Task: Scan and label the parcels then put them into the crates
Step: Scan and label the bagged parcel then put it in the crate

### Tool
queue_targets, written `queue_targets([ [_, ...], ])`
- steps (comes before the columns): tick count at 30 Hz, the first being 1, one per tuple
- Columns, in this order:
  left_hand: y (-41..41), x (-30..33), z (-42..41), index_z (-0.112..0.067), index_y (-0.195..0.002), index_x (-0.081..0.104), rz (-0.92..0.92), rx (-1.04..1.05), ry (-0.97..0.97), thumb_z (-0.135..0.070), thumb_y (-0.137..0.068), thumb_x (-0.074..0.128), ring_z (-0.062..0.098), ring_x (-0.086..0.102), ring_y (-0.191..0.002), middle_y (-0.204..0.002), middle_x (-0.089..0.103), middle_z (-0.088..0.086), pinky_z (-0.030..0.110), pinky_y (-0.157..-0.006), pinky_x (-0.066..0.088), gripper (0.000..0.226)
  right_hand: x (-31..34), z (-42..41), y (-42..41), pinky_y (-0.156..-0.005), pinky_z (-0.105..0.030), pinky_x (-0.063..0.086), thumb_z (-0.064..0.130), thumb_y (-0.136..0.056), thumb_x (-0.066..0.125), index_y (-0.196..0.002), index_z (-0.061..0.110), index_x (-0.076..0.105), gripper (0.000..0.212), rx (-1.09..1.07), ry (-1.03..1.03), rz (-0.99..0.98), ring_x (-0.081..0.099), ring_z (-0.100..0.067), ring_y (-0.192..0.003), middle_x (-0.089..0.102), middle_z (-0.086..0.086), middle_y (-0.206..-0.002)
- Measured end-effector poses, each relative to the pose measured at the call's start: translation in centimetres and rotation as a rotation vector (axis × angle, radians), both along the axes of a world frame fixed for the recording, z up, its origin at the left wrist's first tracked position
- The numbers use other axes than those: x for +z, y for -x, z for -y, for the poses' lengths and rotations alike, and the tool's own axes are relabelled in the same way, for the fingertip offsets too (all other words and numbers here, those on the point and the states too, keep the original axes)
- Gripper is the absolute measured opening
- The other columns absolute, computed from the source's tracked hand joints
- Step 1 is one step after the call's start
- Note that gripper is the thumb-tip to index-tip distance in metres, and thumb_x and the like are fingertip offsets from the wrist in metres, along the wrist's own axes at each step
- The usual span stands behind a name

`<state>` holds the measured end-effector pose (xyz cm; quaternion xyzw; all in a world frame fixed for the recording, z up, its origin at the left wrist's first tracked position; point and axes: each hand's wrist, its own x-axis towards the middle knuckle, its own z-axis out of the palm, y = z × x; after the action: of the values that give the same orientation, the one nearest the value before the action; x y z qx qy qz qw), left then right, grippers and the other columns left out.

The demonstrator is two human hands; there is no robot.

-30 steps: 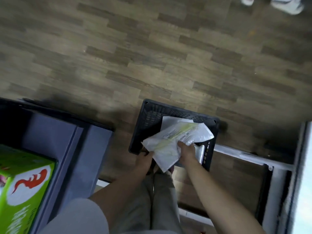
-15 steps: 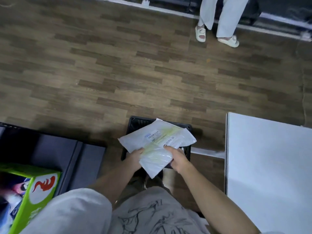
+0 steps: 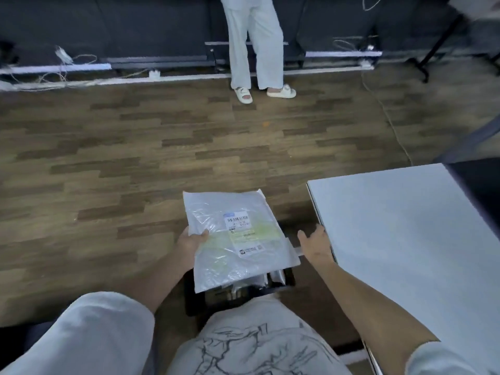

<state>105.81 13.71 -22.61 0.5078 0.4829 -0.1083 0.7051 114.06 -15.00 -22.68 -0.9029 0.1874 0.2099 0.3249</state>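
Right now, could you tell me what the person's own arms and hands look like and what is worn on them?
Both forearms are bare, and the left hand and right hand wear no gloves; no rings, watch or markings show in this view. Short, loose, light grey-white sleeves cover the upper arms, the right one just showing at the frame's lower right corner. No cables or straps show on either arm.

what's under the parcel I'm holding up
A black crate on the floor sits under the parcel held by the left hand. Silvery packets show inside; the rest is covered.
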Motion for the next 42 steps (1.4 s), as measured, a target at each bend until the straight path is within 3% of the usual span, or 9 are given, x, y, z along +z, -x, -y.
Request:
queue_targets([
  [5, -3.9, 1.7, 0.6, -0.008, -0.127, 0.055, 0.098, -0.22, -0.089, -0.012, -0.077, 0.077, 0.032, 0.061, -0.109, -0.124, 0.062, 0.011, 0.046, -0.098, 0.047, 0.055, 2.1, 2.1, 1.4, -0.103, -0.039, 0.037, 0.03, -0.098, 0.043, -0.141, 0.004, 0.037, 0.05, 0.079, 0.112, 0.043, 0.045, -0.032, -0.128, 0.045, -0.015, -0.14],
  [10, -7.8, 4.3, 3.9, -0.008, -0.141, 0.042, 0.172, -0.458, -0.076, -0.027, -0.055, 0.091, 0.03, 0.052, -0.122, -0.139, 0.05, 0.007, 0.039, -0.106, 0.04, 0.101, 4.0, 6.0, 3.1, -0.111, -0.036, 0.029, 0.029, -0.098, 0.042, -0.142, 0.007, 0.038, 0.049, 0.092, 0.345, 0.184, 0.04, -0.027, -0.133, 0.043, -0.011, -0.145],
  [14, -10.4, 6.2, 8.6, -0.007, -0.146, 0.029, 0.201, -0.615, -0.148, -0.015, -0.081, 0.074, 0.027, 0.04, -0.133, -0.147, 0.039, 0.008, 0.033, -0.108, 0.033, 0.08, 5.3, 10.6, 5.3, -0.114, -0.04, 0.024, 0.033, -0.098, 0.041, -0.144, 0.01, 0.034, 0.052, 0.023, 0.5, 0.167, 0.035, -0.026, -0.136, 0.038, -0.009, -0.148],
  [30, -10.9, 6.8, 34.5, -0.012, -0.15, 0.02, 0.309, -1.278, -0.105, -0.017, -0.084, 0.071, 0.029, 0.029, -0.14, -0.155, 0.025, 0.009, 0.04, -0.115, 0.025, 0.084, 8.0, 29.2, 17.3, -0.107, -0.041, 0.03, 0.03, -0.094, 0.042, -0.14, 0.011, 0.038, 0.05, -0.515, 0.594, 0.035, 0.041, -0.028, -0.126, 0.045, -0.008, -0.137],
  [38, -8.9, 6.2, 43.2, -0.01, -0.15, 0.019, 0.333, -1.37, -0.106, -0.013, -0.086, 0.068, 0.031, 0.031, -0.139, -0.154, 0.026, 0.012, 0.039, -0.112, 0.027, 0.081, 6.9, 34.5, 22.4, -0.106, -0.044, 0.031, 0.037, -0.093, 0.045, -0.138, 0.01, 0.038, 0.052, -0.747, 0.562, -0.004, 0.041, -0.028, -0.125, 0.045, -0.007, -0.136],
  [42, -8.8, 5.4, 44.4, -0.008, -0.149, 0.024, 0.322, -1.373, -0.161, -0.01, -0.086, 0.068, 0.029, 0.034, -0.137, -0.152, 0.031, 0.012, 0.035, -0.11, 0.029, 0.077, 6.5, 35.1, 23.0, -0.102, -0.042, 0.036, 0.039, -0.091, 0.051, -0.13, 0.007, 0.043, 0.051, -0.932, 0.401, 0.001, 0.047, -0.032, -0.119, 0.05, -0.011, -0.128],
])
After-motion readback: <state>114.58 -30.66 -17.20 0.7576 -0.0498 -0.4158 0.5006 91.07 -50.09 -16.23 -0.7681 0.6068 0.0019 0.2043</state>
